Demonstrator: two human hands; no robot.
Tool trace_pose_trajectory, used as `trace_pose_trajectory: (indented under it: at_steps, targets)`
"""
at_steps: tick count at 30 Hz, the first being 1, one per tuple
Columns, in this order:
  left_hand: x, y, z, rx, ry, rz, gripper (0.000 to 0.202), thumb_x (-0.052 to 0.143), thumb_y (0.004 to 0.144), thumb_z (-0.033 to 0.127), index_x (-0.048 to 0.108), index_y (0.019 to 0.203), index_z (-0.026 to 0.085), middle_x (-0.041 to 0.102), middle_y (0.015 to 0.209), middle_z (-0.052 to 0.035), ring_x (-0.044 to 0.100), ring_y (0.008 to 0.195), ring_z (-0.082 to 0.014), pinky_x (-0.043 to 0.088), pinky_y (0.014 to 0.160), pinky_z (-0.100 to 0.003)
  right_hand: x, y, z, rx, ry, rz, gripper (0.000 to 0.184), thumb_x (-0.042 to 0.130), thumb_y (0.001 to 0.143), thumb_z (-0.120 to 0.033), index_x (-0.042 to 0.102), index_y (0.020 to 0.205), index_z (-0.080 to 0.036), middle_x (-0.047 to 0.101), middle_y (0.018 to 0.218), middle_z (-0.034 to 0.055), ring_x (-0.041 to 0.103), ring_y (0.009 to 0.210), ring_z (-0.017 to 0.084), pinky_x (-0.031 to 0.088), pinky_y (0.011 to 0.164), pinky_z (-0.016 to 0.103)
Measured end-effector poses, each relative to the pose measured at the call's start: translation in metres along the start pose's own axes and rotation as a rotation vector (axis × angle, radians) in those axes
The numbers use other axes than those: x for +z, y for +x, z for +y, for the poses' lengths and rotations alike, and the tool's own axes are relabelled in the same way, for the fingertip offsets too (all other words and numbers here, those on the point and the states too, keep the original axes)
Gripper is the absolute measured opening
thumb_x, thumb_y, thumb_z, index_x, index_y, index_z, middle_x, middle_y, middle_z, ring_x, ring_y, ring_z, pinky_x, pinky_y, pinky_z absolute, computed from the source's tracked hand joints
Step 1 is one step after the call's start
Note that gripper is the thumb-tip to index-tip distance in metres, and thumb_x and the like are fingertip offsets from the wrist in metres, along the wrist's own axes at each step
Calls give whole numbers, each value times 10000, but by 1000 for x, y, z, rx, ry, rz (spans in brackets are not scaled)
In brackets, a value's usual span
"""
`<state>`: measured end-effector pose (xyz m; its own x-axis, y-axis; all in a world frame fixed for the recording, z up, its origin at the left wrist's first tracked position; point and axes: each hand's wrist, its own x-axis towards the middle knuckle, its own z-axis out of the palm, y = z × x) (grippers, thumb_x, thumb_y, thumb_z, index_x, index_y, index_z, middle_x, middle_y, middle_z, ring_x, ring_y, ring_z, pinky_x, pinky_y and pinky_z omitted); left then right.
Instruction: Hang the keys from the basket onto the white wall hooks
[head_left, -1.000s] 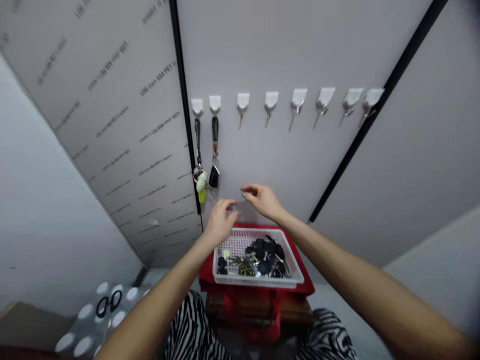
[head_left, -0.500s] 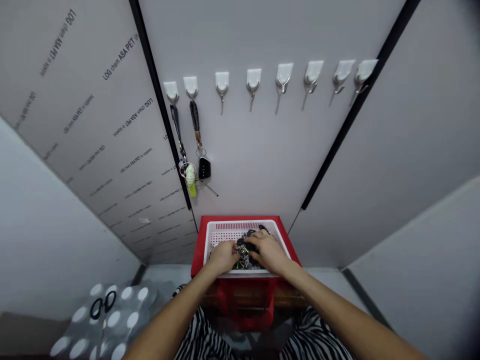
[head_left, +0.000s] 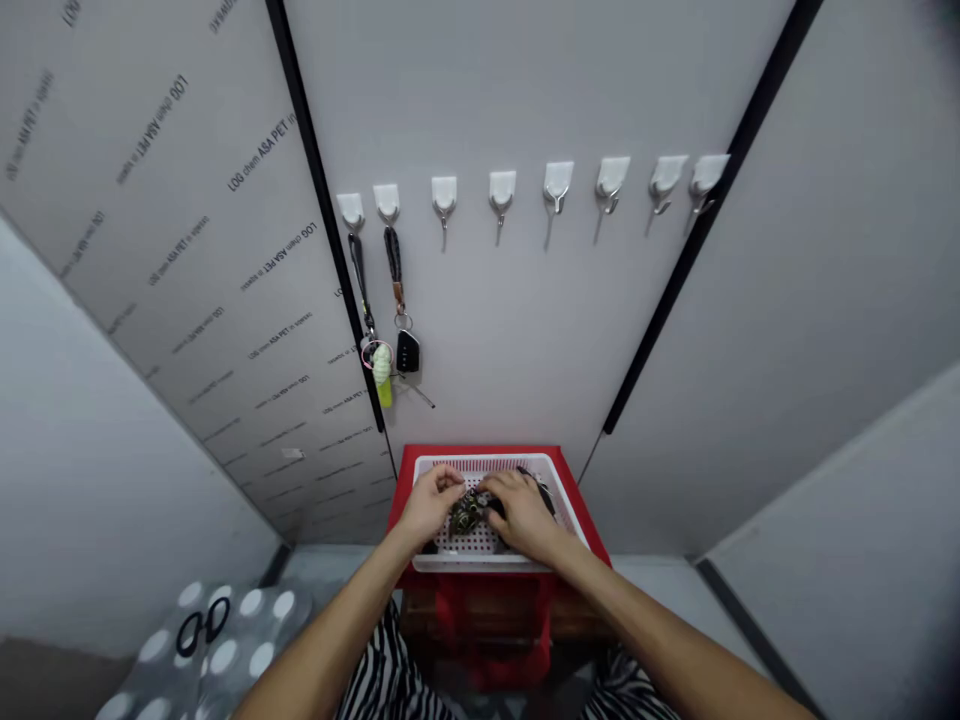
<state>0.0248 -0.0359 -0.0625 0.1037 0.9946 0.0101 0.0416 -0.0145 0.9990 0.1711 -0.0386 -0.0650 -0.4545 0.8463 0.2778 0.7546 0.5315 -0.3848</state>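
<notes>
Both of my hands are down inside a white perforated basket that sits on a red tray. My left hand and my right hand have curled fingers closed on a greenish-dark keychain lifted slightly between them. Other dark key fobs lie in the basket, mostly hidden under my right hand. On the grey wall above runs a row of white hooks. The two leftmost hooks carry a keychain with a green and white charm and a black car key fob on a brown strap.
The red tray rests on a low wooden stand against the wall. A grey cushion with white dots lies at the lower left with black scissors on it. Black vertical strips divide the wall panels. My zebra-patterned legs show below.
My hands dropped from in front of the wall into the basket, then closed on the greenish keychain and drew it toward the basket's middle. The camera view tilted slightly.
</notes>
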Motion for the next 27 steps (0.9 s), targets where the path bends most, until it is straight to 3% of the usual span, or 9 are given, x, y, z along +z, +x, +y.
trace_pose_trajectory:
  at_steps: [3, 7, 10, 13, 16, 21, 27]
  targets:
    - [-2, 0, 13, 28, -49, -82, 98, 490, 551, 162, 426, 622, 143, 401, 507, 63, 363, 491, -49, 279, 499, -167, -3, 3, -7, -43, 194, 59, 327, 419, 603, -107, 487, 913, -185, 522, 909, 32, 401, 860, 148, 270, 772, 295]
    - [-3, 1, 30, 81, -56, -127, 98, 488, 559, 152, 433, 639, 139, 411, 536, 57, 365, 512, -45, 281, 504, -162, -7, 9, -14, -23, 421, -70, 138, 392, 659, -204, 516, 645, -144, 528, 620, 11, 450, 614, 113, 339, 586, 227]
    - [-5, 2, 36, 78, -64, -90, 75, 479, 568, 149, 425, 619, 139, 396, 521, 60, 354, 496, -39, 279, 490, -156, -14, 13, -16, 74, 622, -123, 232, 344, 696, -275, 447, 535, -142, 463, 499, -16, 423, 495, 84, 330, 501, 200]
    - [-7, 3, 34, 26, -63, -19, 60, 462, 586, 153, 424, 630, 140, 395, 506, 60, 351, 470, -38, 285, 473, -158, -26, 19, -17, 190, 786, -45, 252, 320, 710, -317, 420, 556, -143, 458, 507, -20, 428, 493, 73, 340, 504, 189]
    - [-6, 2, 31, 40, -51, -24, 115, 471, 582, 141, 457, 697, 135, 466, 589, 28, 420, 552, -58, 333, 538, -176, -41, 25, -22, 159, 731, -14, 238, 347, 703, -320, 442, 582, -138, 450, 509, -25, 399, 480, 63, 322, 482, 177]
    - [7, -1, 44, 193, -35, -177, 226, 498, 587, 157, 490, 811, 135, 522, 783, -16, 457, 744, -107, 352, 690, -220, -64, 37, -32, -14, 519, -22, 232, 367, 701, -294, 474, 567, -136, 445, 516, -28, 379, 498, 61, 302, 478, 174]
    - [7, 6, 64, 232, -47, -62, 214, 428, 658, 267, 506, 791, 118, 516, 648, -5, 440, 546, -71, 373, 529, -193, -86, 60, -39, 75, 647, 45, 201, 393, 676, -286, 483, 595, -126, 490, 507, -16, 432, 468, 62, 354, 479, 188]
